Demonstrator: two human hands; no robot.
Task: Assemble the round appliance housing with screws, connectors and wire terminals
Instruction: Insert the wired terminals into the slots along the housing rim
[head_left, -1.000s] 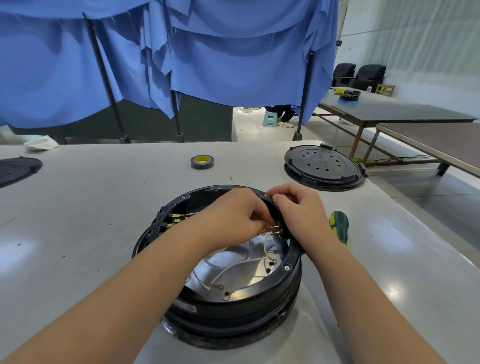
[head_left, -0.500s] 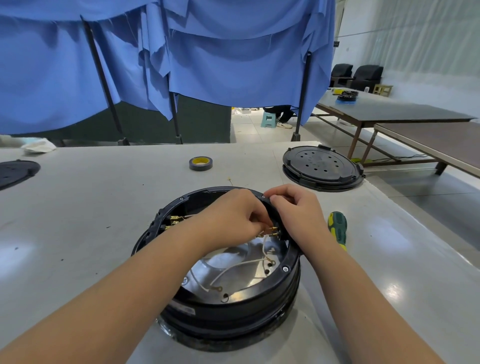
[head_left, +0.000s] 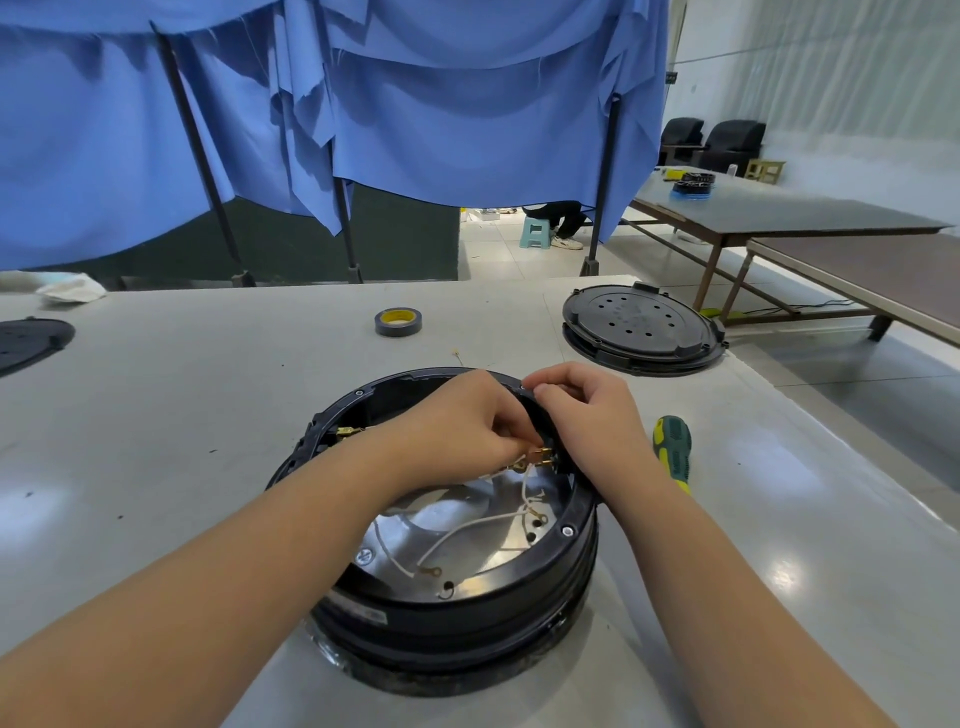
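Note:
A round black appliance housing (head_left: 467, 608) stands open-side up on the grey table (head_left: 208, 415), its shiny metal floor carrying loose white wires (head_left: 467, 530) with ring terminals. Brass wire terminals (head_left: 540, 457) sit at a connector on the housing's right inner wall. My left hand (head_left: 462, 421) reaches inside and pinches a terminal at that connector. My right hand (head_left: 587, 415) curls over the rim and grips the rim beside the connector. More brass terminals (head_left: 348, 431) show at the left inner wall.
A green and yellow screwdriver (head_left: 672, 449) lies just right of the housing. A black round cover plate (head_left: 641, 330) sits at the back right, a roll of tape (head_left: 398, 321) at the back middle, another black disc (head_left: 31, 343) far left. Blue cloth hangs behind.
Both hands stay at the right-wall connector with only slight finger movement. The camera view has shifted a little.

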